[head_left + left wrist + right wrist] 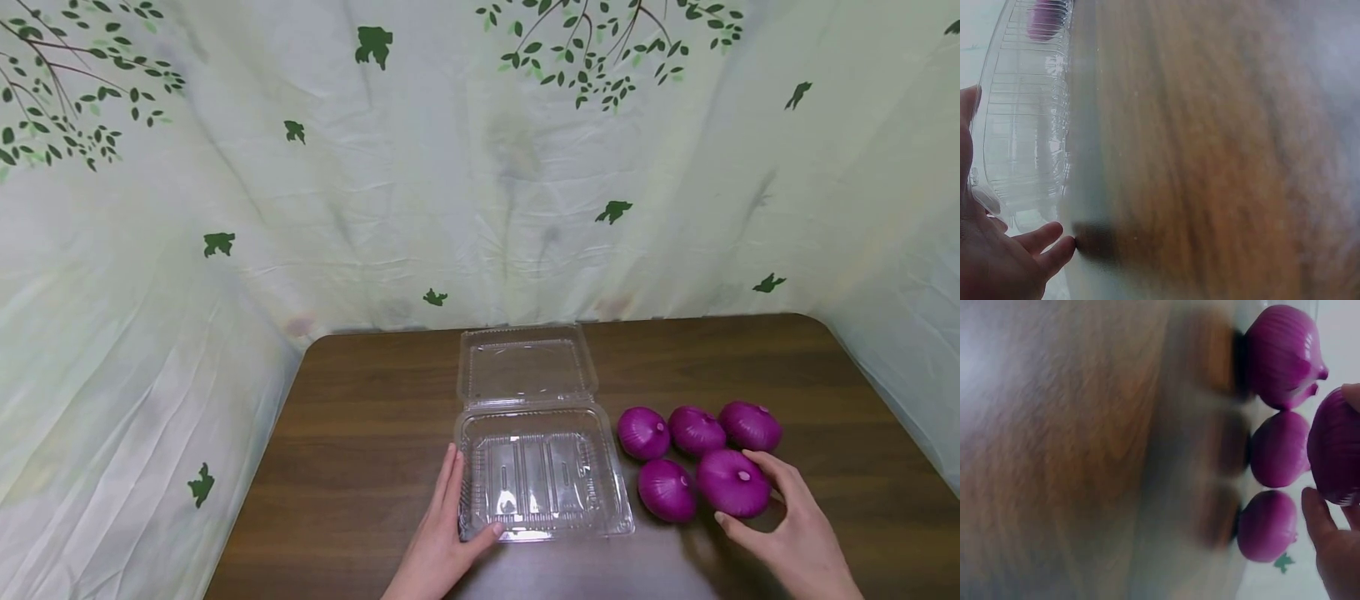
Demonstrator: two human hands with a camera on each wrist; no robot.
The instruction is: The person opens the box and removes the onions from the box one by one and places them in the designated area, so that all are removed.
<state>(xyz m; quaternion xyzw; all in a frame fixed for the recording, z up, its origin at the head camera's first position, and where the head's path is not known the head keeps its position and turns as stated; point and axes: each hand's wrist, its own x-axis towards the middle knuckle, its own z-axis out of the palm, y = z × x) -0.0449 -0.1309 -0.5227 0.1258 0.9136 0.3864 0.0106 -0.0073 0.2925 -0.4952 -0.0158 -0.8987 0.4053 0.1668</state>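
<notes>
A clear plastic clamshell container (543,475) lies on the table with its lid (527,365) folded back, away from me. My left hand (444,533) rests at its front left corner, fingers straight along the left side and thumb on the front rim. In the left wrist view, the fingertips (1054,240) touch near the container's lower side. To the right, my right hand (798,529) grips a purple onion (733,483) between thumb and fingers. That onion (1338,447) appears raised above the others in the right wrist view.
Several more purple onions (697,429) sit close together right of the container, one (667,490) near its right wall. The brown wooden table (360,433) has a back edge against a pale curtain (450,167) printed with leaves, which also hangs along both sides.
</notes>
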